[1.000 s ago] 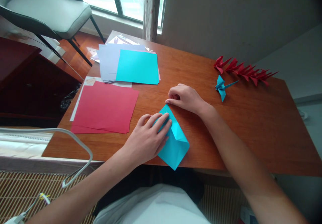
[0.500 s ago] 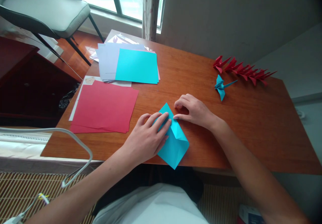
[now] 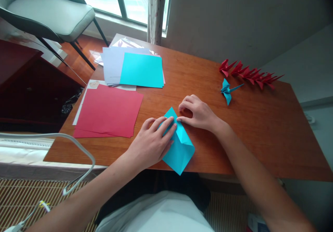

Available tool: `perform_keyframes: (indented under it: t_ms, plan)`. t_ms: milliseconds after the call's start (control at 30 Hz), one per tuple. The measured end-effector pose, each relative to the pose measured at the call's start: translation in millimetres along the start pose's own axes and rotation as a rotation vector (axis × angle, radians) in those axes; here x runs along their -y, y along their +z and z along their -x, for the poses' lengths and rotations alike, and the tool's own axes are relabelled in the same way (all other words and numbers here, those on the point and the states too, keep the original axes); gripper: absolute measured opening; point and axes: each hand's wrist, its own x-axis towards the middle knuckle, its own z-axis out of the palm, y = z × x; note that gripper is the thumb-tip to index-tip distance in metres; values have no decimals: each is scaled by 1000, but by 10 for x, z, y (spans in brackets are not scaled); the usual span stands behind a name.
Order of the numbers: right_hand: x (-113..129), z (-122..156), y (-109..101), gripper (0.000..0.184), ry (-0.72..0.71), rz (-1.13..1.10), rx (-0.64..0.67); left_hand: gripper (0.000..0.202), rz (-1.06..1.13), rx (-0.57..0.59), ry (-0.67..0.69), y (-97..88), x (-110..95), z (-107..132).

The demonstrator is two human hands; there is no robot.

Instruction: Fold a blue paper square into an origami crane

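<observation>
A bright blue sheet of origami paper [image 3: 182, 155], partly folded into a diamond, lies near the table's front edge. My left hand [image 3: 153, 140] rests on its left side, fingers stretched over the paper and pressing it down. Along its upper right edge there is a folded flap with a small raised pocket. My right hand [image 3: 199, 112] is just right of that edge, its thumb tip touching the fold. The right fingers curl, with a gap between them and the thumb. Part of the paper is hidden under the left hand.
Red paper sheets [image 3: 109, 112] lie left of my hands on the wooden table [image 3: 260, 131]. Behind them, a blue sheet [image 3: 142, 70] tops pale sheets [image 3: 111, 65]. At the back right stand a blue paper crane [image 3: 227, 91] and a row of red paper cranes [image 3: 251, 74].
My right hand has shifted slightly left, its thumb nearer the paper's edge. My left hand and the paper stay almost as they were; the view has moved a little.
</observation>
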Motion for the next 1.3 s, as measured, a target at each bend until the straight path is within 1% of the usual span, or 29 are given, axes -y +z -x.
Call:
perform_keyframes:
  t_ms: [100, 233, 300, 367, 433, 533, 567, 633, 667, 700, 733, 767, 800, 867, 933, 1000, 1100, 1200, 1233, 1300]
  plan:
    - [-16, -179, 58, 19, 25, 31, -43, 42, 5, -4, 5, 7, 4, 0]
    - [-56, -442, 136, 20, 106, 61, -107, 42, 16, -12, 9, 5, 10, -3]
    - [-61, -522, 172, 19, 151, 84, -135, 41, 27, -16, 9, 1, 15, -4]
    - [-36, -533, 185, 18, 185, 69, -181, 41, 45, -22, 5, -2, 20, -5]
    - [41, -454, 154, 23, 193, -47, -200, 44, 65, -32, 1, 1, 25, -2]
    - [271, -163, 38, 39, 252, -374, -182, 48, 85, -47, 0, 13, 32, 10]
    - [367, -36, 0, 42, 256, -429, -157, 49, 86, -49, -3, 18, 34, 15]
    - [547, 221, -38, 43, 226, -445, -130, 48, 82, -54, -14, 26, 36, 25]
    - [615, 334, -28, 45, 210, -410, -120, 47, 79, -59, -20, 28, 37, 29]
    - [659, 431, 2, 46, 223, -358, -141, 46, 78, -63, -21, 30, 38, 32]
    - [676, 507, 49, 42, 246, -302, -184, 44, 79, -66, -18, 32, 40, 34]
    - [667, 562, 107, 34, 279, -246, -261, 43, 80, -68, -13, 32, 42, 35]
    - [637, 598, 170, 25, 318, -203, -333, 41, 83, -70, -7, 33, 44, 36]
    - [542, 629, 279, 16, 394, -98, -453, 40, 91, -74, 0, 35, 48, 35]
    - [465, 631, 343, 19, 416, 100, -482, 40, 97, -77, -3, 37, 49, 33]
    - [454, 627, 372, 24, 394, 264, -475, 40, 101, -73, -7, 41, 48, 31]
    - [558, 627, 425, 28, 282, 396, -434, 40, 98, -67, -11, 46, 44, 31]
    - [700, 628, 538, 30, 100, 380, -347, 39, 83, -92, -35, 38, 45, 38]
    - [736, 630, 580, 30, 69, 363, -327, 39, 76, -111, -65, 29, 46, 43]
    - [785, 641, 650, 31, 69, 348, -315, 39, 61, -156, -170, 0, 45, 57]
